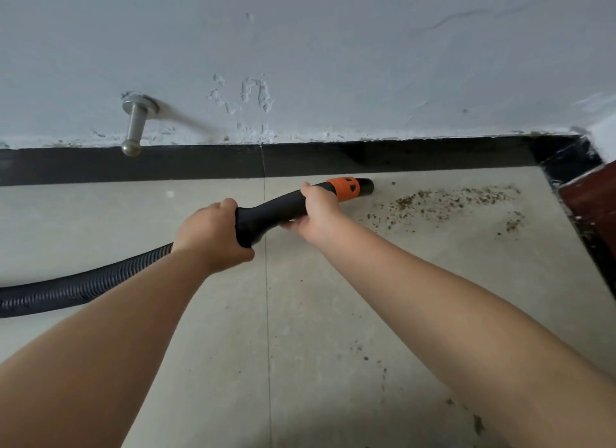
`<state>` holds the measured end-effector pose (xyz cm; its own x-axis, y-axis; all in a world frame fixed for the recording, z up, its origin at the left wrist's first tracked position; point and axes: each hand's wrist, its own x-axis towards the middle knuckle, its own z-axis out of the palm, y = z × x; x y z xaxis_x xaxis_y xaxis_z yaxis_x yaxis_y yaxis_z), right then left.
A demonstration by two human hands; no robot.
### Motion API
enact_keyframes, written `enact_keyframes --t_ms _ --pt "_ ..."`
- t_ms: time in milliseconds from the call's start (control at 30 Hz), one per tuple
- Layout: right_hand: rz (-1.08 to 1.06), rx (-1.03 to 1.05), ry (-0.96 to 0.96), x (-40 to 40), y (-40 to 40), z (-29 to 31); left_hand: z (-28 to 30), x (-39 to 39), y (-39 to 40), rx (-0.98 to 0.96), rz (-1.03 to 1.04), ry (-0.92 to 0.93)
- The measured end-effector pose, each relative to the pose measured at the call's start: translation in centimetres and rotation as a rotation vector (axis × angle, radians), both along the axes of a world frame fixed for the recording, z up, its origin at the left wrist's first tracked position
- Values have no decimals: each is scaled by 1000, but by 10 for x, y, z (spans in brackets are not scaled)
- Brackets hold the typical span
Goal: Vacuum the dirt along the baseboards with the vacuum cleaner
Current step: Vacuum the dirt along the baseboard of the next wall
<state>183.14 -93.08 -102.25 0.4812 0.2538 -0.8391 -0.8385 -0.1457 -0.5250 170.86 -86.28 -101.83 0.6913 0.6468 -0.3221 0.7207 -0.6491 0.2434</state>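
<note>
A black vacuum handle [270, 212] with an orange collar [346, 188] and a short black nozzle [366, 185] lies low over the pale tiled floor, pointing right along the black baseboard [200, 162]. My left hand [210, 234] grips the rear of the handle where the ribbed black hose [76, 286] joins it. My right hand [316, 211] grips the handle just behind the orange collar. A band of brown dirt crumbs [446, 201] is scattered on the floor right of the nozzle, close to the baseboard.
A metal door stopper [135, 124] sticks out of the chipped white wall [300, 64] above the baseboard. At the right the baseboard turns a corner beside a red-brown wooden frame [593, 201]. More crumbs [476, 424] lie on the floor near my right forearm.
</note>
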Motion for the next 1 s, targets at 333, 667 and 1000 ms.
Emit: enact_keyframes --t_ms 333,667,1000 --pt "-98 12 18 58 -47 1 1 60 -33 6 -128 5" --pt "-194 21 -35 112 -116 3 -1 125 -92 10 -231 -5" --pt "-293 -28 -102 165 -179 0 -8 184 -165 -29 -258 -14"
